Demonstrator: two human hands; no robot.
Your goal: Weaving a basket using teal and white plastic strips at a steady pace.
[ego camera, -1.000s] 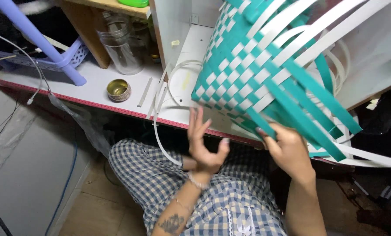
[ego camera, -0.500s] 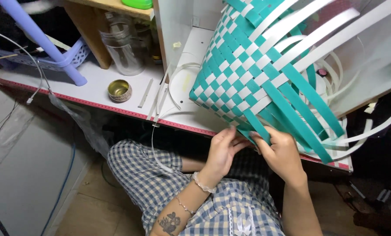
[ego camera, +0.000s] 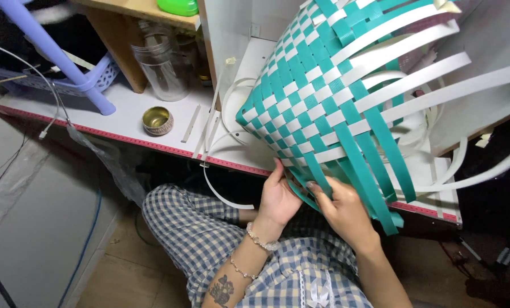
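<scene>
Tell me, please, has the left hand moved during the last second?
Yes. The left hand rose from open air below the red-edged tabletop to the woven basket at that edge.

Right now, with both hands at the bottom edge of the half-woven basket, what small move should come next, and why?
Probably tuck the teal strip under the next white strip: the right hand pinches it at the basket edge, the left hand steadies there, and strips below hang unwoven.

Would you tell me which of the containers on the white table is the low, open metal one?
The small round brass-coloured tin near the table's red edge; the clear plastic jar behind it is tall and see-through.
</scene>
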